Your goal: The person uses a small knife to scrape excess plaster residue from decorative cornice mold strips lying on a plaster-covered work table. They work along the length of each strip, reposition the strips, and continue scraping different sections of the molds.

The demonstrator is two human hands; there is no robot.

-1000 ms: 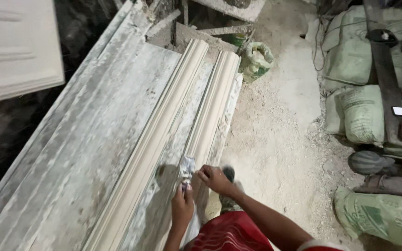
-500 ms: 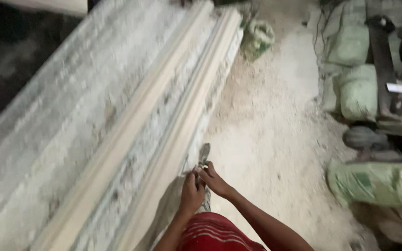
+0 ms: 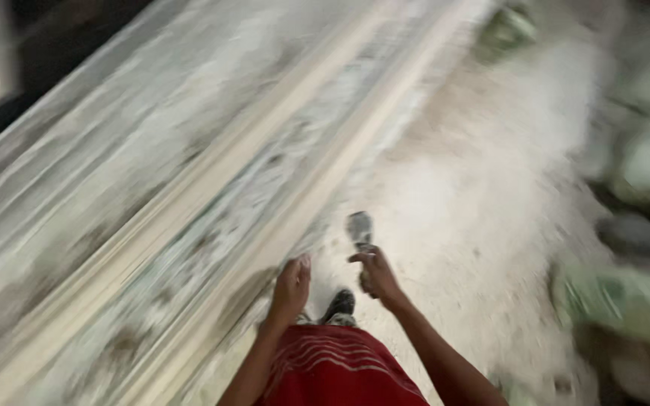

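— What's in the right hand (image 3: 376, 275)?

— A small flat tool (image 3: 359, 229), grey and dusty, something like a scraper. The fingers are curled round its lower end, and the blade sticks up towards the middle of the frame, just above the knuckles. The whole view is blurred, so I can't make out its exact shape.

— And the left hand (image 3: 293, 286)?

— Holding nothing. It hangs loosely, fingers half bent and pointing down, right at the near edge of the long table (image 3: 92, 195). Whether it actually touches that edge, I can't tell through the blur.

— What is on the table?

— Two pale, cream-coloured moulding strips (image 3: 212, 177) lie along it, side by side with a grey, dust-caked band between them. They run from the lower left of the frame up to the top centre. The rest of the table surface, out to the left, is streaked white and grey.

— Where does the tool sit against all that?

— Off the table, to the right of the nearer strip, over the floor (image 3: 483, 203), which is covered in white powder. The two hands are near each other at the bottom centre, apart, with the person's shoe (image 3: 338, 305) showing between them and red clothing (image 3: 336, 368) below.

— Anything further off?

— Greenish sacks (image 3: 618, 301) along the right edge and upper right, too smeared to describe further.
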